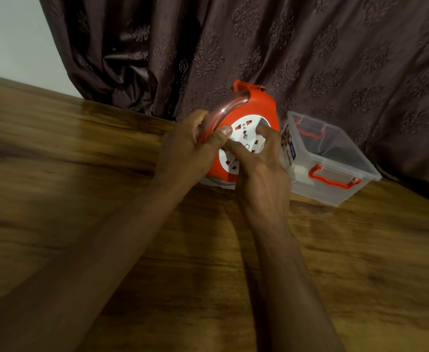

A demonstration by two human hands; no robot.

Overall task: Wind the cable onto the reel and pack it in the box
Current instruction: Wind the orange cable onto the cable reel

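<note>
The reel (246, 133) is a round extension-cord drum with a smooth orange plastic housing and a white circular face plate carrying socket openings. It stands tilted on edge on the wooden table (81, 174), whose surface shows a glossy brown grain. An orange carrying handle (249, 86) projects from the top of the reel.

The left hand (183, 151) grips the left rim of the reel, fingers curled round the edge and thumb pressed on the white face. The orange cable (218, 113) appears as a motion-blurred arc at the reel's upper left rim, passing by the left hand's fingers.

The right hand (261, 163) rests on the face plate, fingers curled, with fingertips pressed into a recess of the white disc.

The box (335, 184), a clear rectangular plastic tub with orange latch handles, sits open just right of the reel. A dark patterned curtain (259, 41) hangs behind the reel.
</note>
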